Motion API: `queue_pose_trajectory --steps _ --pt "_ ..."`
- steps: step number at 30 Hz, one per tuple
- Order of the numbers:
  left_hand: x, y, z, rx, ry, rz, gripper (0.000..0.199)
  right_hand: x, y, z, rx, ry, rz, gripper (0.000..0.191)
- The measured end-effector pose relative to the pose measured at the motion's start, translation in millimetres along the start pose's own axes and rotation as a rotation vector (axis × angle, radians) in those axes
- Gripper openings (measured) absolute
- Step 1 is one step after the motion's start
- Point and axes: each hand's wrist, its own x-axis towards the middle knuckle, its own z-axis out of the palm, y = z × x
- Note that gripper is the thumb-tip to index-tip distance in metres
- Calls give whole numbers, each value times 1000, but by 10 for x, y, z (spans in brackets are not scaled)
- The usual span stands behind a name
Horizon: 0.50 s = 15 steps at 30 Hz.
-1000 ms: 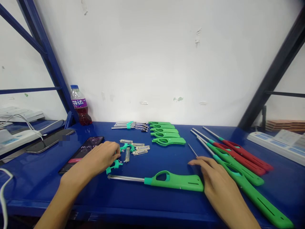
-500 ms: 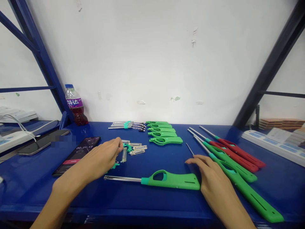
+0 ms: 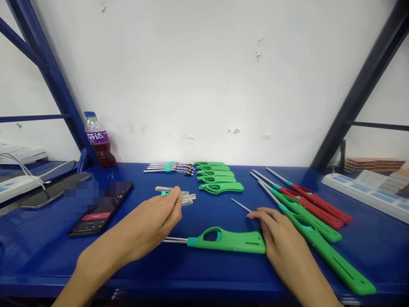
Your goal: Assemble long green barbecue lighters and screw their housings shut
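Note:
My left hand (image 3: 156, 217) is closed in a pinch just above the small clear plastic gas tanks (image 3: 188, 198); whatever its fingers hold is hidden behind them. A green long-nozzle lighter (image 3: 231, 241) lies across the front of the table, the end of its metal tube covered by my left hand. At that lighter's right end, my right hand (image 3: 277, 232) pinches a thin metal rod (image 3: 240, 205), which points up and to the left. Bits of teal plastic (image 3: 164, 193) lie among the clear tanks.
Green lighter bodies (image 3: 222, 187) and metal tubes with teal collars (image 3: 169, 166) lie in rows at the back. Right of my right hand are red lighters (image 3: 316, 204) and green ones (image 3: 338, 256). A phone (image 3: 102, 211), a drink bottle (image 3: 99, 140) and a power strip (image 3: 364, 192) flank them.
My left hand has moved right, over the clear tanks and the lighter's tube end. The rod in my right hand has swung lower, pointing further left.

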Motion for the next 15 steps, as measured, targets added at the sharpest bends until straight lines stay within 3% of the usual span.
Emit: queue_pose_trajectory --steps 6,10,15 --pt "33 182 43 -146 -19 38 34 3 1 -17 27 -28 -14 37" --pt "77 234 112 -279 56 89 33 -4 -4 -31 34 -21 -2 36" --pt "154 320 217 -466 131 59 25 -3 -73 -104 40 48 48 35"
